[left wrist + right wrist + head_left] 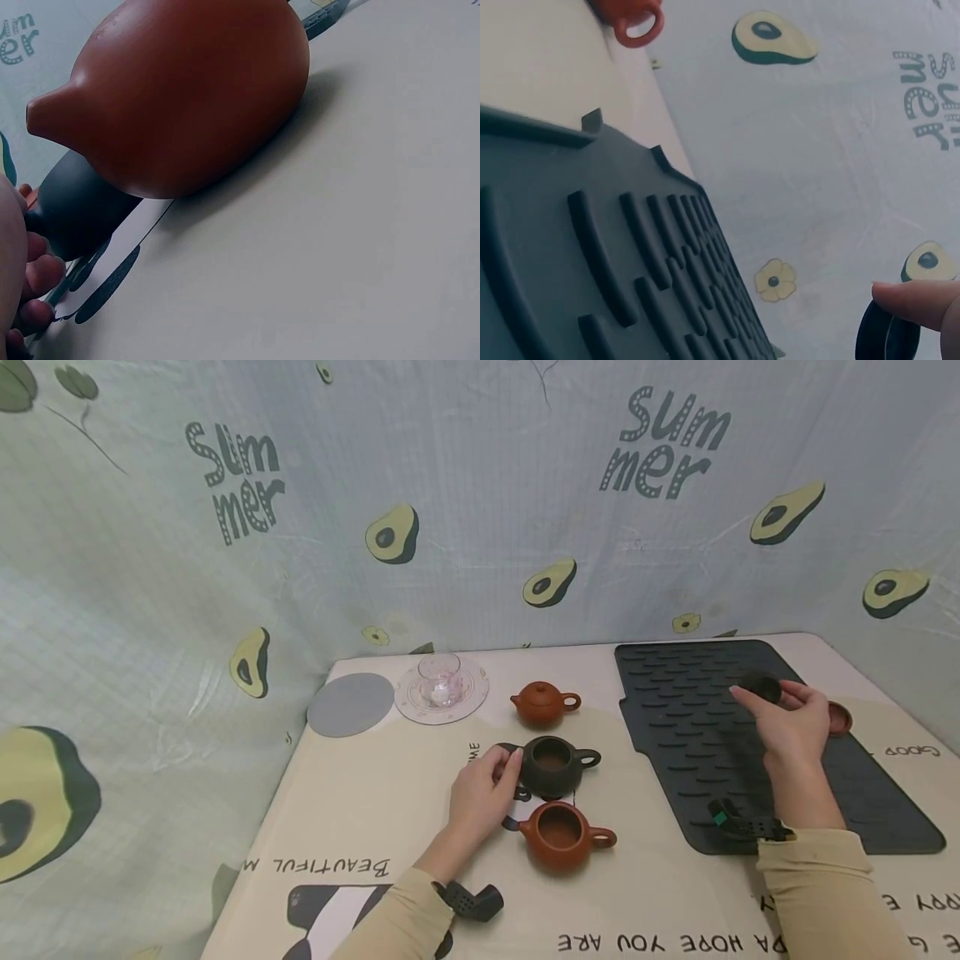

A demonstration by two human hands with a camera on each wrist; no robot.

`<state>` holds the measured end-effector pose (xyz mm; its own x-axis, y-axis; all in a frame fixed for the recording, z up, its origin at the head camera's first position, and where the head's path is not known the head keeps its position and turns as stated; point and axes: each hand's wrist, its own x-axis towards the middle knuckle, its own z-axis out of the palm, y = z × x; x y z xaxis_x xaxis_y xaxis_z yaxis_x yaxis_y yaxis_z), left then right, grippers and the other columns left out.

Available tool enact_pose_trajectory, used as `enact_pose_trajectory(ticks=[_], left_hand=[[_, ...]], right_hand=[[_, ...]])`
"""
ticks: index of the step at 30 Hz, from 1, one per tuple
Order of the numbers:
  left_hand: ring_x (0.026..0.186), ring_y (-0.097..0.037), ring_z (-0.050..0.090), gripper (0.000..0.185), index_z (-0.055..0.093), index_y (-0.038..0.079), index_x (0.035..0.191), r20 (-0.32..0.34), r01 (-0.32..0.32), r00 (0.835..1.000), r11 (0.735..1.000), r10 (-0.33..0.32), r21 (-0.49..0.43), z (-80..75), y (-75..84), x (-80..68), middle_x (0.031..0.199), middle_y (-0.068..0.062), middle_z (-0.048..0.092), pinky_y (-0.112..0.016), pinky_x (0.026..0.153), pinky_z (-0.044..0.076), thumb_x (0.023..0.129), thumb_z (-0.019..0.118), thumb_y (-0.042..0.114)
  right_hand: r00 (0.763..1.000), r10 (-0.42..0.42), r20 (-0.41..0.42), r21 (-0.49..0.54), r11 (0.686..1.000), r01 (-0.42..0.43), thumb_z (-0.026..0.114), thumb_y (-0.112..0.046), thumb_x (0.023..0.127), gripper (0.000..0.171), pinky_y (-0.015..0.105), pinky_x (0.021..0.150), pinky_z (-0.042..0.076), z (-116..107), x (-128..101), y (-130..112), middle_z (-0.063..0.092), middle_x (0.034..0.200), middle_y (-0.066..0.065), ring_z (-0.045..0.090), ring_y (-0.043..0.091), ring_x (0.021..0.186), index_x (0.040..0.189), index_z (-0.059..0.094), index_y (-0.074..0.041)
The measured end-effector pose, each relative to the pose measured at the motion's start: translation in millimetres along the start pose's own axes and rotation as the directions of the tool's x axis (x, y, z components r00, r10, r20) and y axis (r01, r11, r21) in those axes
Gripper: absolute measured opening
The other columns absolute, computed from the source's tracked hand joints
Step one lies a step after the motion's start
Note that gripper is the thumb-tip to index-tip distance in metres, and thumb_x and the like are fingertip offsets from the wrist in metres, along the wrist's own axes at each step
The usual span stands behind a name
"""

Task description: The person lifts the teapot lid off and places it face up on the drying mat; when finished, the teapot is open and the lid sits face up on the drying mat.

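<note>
The left hand (483, 793) steadies the open dark teapot (553, 765) mid-surface; the right hand (787, 722) pinches its dark lid (761, 686) over the far mat (675, 735). Best set it down flat, gently.

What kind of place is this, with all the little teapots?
Probably a makeshift tea-serving table set up for recording: three small clay teapots, a ribbed black drain mat, and an avocado-print backdrop cloth hung behind. The left hand touches the dark pot.
</note>
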<state>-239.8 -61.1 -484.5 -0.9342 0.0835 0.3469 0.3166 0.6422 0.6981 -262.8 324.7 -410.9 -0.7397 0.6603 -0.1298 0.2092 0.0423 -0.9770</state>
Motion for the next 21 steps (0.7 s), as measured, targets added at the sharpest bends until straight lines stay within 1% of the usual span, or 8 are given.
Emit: enact_pose_trajectory(ticks=[3,8,13,18,21], left_hand=[[0.065,-0.012,0.048,0.028,0.065,0.021,0.089,-0.001,-0.002,1.0,1.0,0.002,0.003,0.3,0.1,0.1,0.066,0.011,0.051,-0.029,0.06,0.037,0.105,0.055,0.042],[0.065,-0.012,0.048,0.028,0.065,0.021,0.089,-0.001,0.001,1.0,1.0,-0.001,0.008,0.8,0.2,0.0,0.065,0.011,0.051,-0.029,0.06,0.037,0.105,0.055,0.041],[0.065,-0.012,0.048,0.028,0.065,0.021,0.088,0.006,0.007,1.0,1.0,-0.007,0.005,0.5,0.5,0.2,0.066,0.011,0.051,-0.029,0.059,0.036,0.105,0.055,0.041],[0.065,-0.012,0.048,0.028,0.065,0.021,0.089,0.009,0.015,1.0,1.0,-0.015,0.003,-0.5,1.3,1.0,0.066,0.011,0.051,-0.029,0.06,0.037,0.105,0.055,0.042],[0.066,-0.012,0.049,0.029,0.065,0.021,0.089,0.01,0.013,1.0,1.0,-0.013,0.003,-0.3,1.3,1.8,0.067,0.011,0.052,-0.029,0.061,0.038,0.105,0.055,0.042]], right_hand=[[1.0,-0.005,-0.01,-0.021,1.0,0.005,0.079,-0.04,0.088,0.076,0.044,0.114,0.031,0,2,3,0.025,0.16,0.007,0.03,0.024,0.142,0.149,0.036,-0.03],[1.0,-0.025,-0.014,-0.07,0.997,0.024,0.076,-0.042,0.09,0.081,0.045,0.114,0.031,0,4,8,0.024,0.161,0.011,0.029,0.026,0.143,0.155,0.033,-0.022],[0.999,-0.033,-0.016,-0.094,0.995,0.032,0.074,-0.043,0.091,0.083,0.045,0.114,0.032,0,5,11,0.024,0.162,0.012,0.028,0.027,0.145,0.158,0.031,-0.017],[0.999,-0.036,-0.017,-0.118,0.992,0.034,0.073,-0.044,0.092,0.083,0.046,0.114,0.033,0,6,12,0.026,0.161,0.013,0.03,0.028,0.144,0.158,0.032,-0.016],[0.999,-0.029,-0.021,-0.136,0.99,0.026,0.073,-0.045,0.092,0.081,0.045,0.113,0.034,-1,7,13,0.027,0.161,0.011,0.03,0.028,0.144,0.158,0.033,-0.018]])
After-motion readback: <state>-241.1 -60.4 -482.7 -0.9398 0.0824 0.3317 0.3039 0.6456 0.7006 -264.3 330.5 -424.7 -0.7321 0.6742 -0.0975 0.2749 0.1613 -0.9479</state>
